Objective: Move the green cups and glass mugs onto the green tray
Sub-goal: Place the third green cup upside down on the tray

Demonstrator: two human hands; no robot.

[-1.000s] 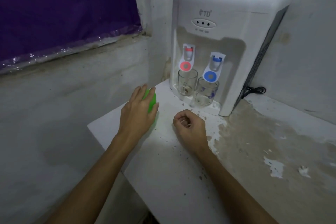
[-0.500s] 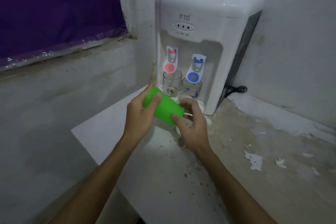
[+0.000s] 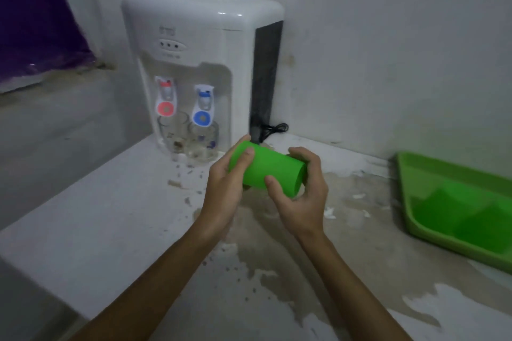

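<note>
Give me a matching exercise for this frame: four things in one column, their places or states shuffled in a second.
Things
1. bright green plastic cup
2. clear glass mug with brown print
3. clear glass mug with blue print
4. green plastic tray

Places
A. under the blue tap
B. at the right, on the counter
C. held sideways in both hands
D. under the red tap

Pairs: 1-C, 2-D, 3-A, 4-B

I see a dim, grey-lit room; the brightest patch falls on the near bench (image 3: pixel 116 219), as if lit from my side. Motion blur smears the whole frame, worst at the far-left purple window covering (image 3: pixel 36 22). Wide-angle bending curves the edges. Soft glare glints on the water dispenser (image 3: pixel 205 44).
</note>
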